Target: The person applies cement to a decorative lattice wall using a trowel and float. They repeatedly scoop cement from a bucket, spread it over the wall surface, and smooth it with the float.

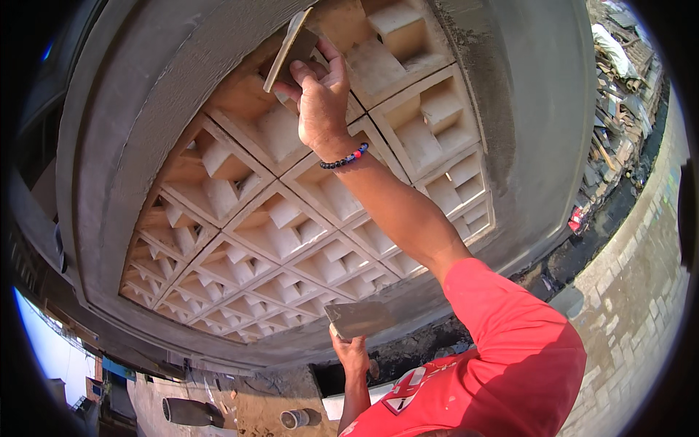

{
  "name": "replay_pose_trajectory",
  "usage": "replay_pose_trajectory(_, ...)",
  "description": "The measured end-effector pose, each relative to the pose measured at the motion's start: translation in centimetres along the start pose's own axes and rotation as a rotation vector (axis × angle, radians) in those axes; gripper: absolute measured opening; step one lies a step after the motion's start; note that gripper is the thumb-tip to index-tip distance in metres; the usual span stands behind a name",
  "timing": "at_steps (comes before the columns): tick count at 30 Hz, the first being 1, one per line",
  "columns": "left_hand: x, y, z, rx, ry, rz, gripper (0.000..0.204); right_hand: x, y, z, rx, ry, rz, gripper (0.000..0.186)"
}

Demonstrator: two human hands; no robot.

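head view: right hand (320,102) clamped a wooden float (291,49) against the vent blocks (277,226); left hand (353,351) gripped a trowel (360,318). likely risk: a skewed float chipping block edges.

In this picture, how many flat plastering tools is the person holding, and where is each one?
2. One flat tool is in the right hand, pressed high on the ventilation-block wall. The other flat tool is in the left hand, low near the wall's bottom edge.
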State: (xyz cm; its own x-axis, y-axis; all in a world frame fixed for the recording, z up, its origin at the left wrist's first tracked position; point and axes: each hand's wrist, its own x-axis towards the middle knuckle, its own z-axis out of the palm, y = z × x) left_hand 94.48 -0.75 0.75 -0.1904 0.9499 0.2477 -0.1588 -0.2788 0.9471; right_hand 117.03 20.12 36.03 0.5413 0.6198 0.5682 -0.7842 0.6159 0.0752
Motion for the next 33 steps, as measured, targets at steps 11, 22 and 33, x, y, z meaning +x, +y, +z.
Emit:
replay_pose_trajectory(11,2.7,0.3,2.9,-0.245,0.013,-0.145,0.055,-7.2,-10.7,-10.5,0.056,-0.272,0.324,0.050)
replay_pose_trajectory(22,3.1,-1.5,5.0,-0.375,-0.065,-0.250,0.049,-15.3,-19.0,-14.6,0.201,-0.074,0.553,0.064)
replay_pose_trajectory(33,4.1,-1.8,7.1,-0.421,-0.231,-0.311,0.058,-20.0,-17.7,-16.1,0.662,-0.060,0.847,0.041)
